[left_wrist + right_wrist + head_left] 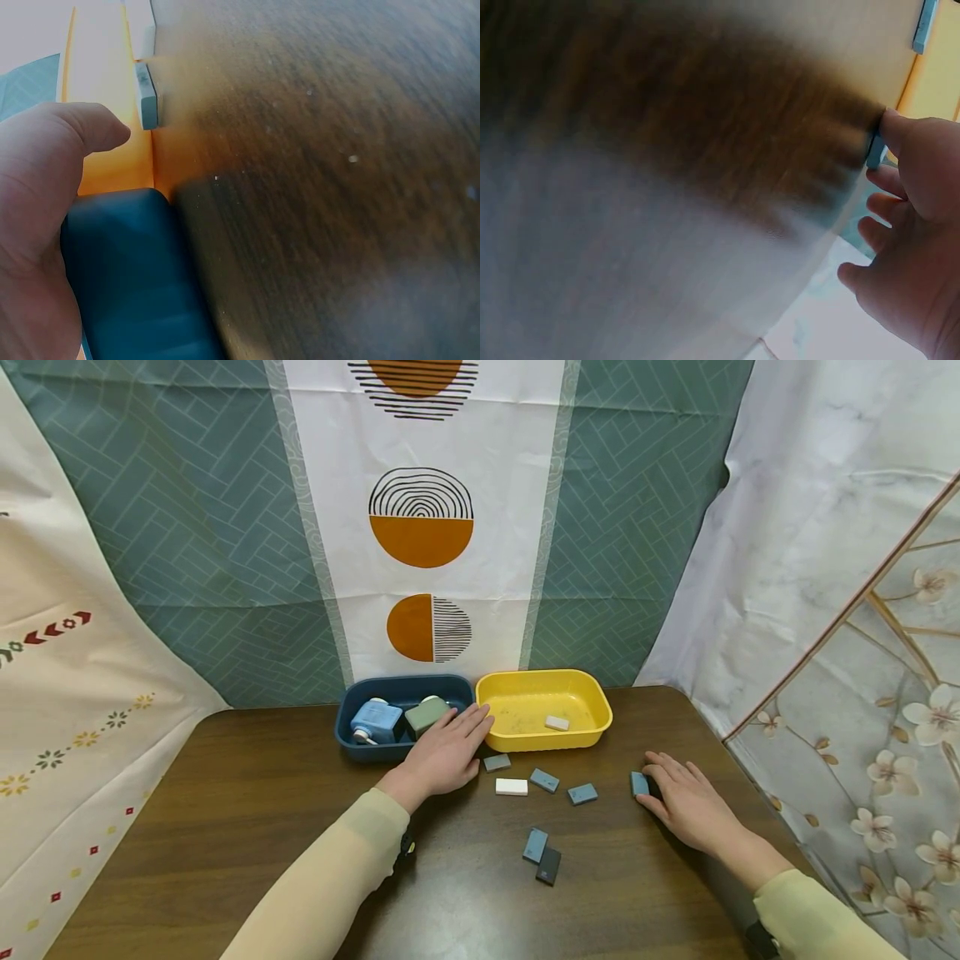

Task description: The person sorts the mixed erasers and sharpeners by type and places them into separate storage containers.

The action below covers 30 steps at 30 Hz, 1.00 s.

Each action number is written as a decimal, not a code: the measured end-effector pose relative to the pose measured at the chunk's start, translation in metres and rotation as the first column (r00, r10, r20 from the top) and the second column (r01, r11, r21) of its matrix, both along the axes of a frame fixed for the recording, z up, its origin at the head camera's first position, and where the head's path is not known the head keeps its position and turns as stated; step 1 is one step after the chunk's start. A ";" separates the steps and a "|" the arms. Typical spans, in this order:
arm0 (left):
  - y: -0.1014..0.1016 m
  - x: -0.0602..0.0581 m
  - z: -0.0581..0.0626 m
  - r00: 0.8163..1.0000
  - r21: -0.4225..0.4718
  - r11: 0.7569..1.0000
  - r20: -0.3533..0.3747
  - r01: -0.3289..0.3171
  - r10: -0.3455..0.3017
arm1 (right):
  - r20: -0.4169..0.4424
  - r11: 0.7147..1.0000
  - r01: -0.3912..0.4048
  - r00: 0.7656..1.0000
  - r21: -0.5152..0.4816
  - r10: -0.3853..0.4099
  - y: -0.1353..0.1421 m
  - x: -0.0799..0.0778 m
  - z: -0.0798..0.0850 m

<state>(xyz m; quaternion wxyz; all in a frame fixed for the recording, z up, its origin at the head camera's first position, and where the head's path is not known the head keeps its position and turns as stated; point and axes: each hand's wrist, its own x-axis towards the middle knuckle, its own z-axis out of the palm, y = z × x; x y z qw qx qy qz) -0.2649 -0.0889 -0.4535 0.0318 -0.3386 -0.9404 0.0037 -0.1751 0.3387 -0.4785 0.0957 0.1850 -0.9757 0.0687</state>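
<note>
My right hand [690, 802] is low over the table's right side. Between its thumb and index finger is a small blue block [639, 783], pinched, as the right wrist view also shows. My left hand [444, 752] reaches over the front of the dark blue basin [360, 752], its fingers extended towards the left end of the yellow basin [540, 742], holding nothing. Whether it touches a rim I cannot tell. Just right of its thumb lies a grey block [497, 763], with a white block [512, 787] in front of it.
Inside the dark blue basin are a light blue bottle [377, 721] and a green bottle [426, 714]. A white block [557, 723] lies in the yellow basin. Blue blocks [544, 780] and a black block [548, 866] are scattered on the wooden table [247, 827]. Curtains hang behind.
</note>
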 end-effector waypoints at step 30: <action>-0.001 0.000 0.000 1.000 0.003 1.000 -0.015 0.009 -0.009 | -0.085 0.996 -0.089 0.993 -0.020 0.087 -0.020 -0.012 0.026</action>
